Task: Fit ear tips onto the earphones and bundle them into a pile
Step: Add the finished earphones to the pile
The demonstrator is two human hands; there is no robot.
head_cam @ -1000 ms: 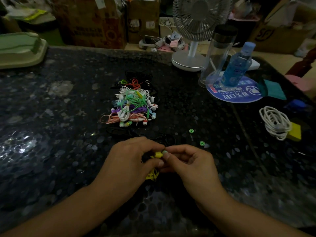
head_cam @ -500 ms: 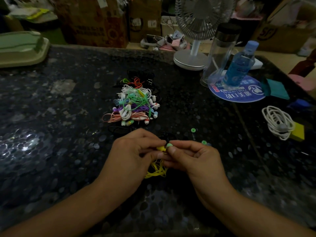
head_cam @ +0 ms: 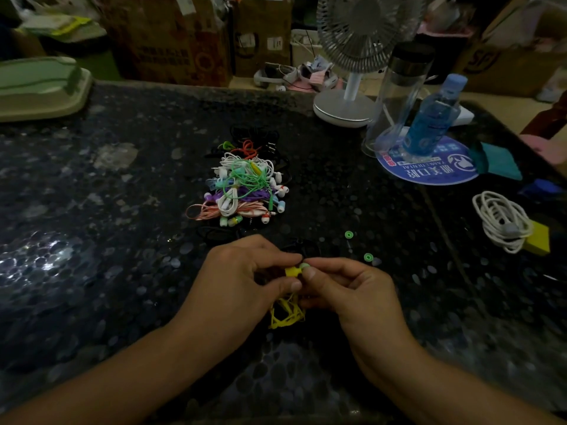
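My left hand point(head_cam: 242, 280) pinches a yellow earbud point(head_cam: 291, 272) between thumb and fingers. My right hand point(head_cam: 346, 289) pinches a pale green ear tip point(head_cam: 304, 266) against the earbud's end. The yellow cable bundle point(head_cam: 285, 314) hangs below both hands onto the dark table. A pile of bundled earphones point(head_cam: 242, 188) in white, green, purple, pink and black lies beyond my hands at the table's middle. Two loose green ear tips point(head_cam: 349, 234) point(head_cam: 368, 257) lie on the table to the right of the hands.
A white desk fan point(head_cam: 352, 96), a clear tumbler point(head_cam: 399, 96) and a blue bottle point(head_cam: 432, 118) stand at the back right by a round blue mat point(head_cam: 429, 170). A coiled white cable point(head_cam: 500, 222) lies far right. A green tray point(head_cam: 40, 87) sits back left.
Both hands have lifted slightly and moved away from me. The yellow cable bundle now hangs more in view below them, and the green tip sits against the earbud.
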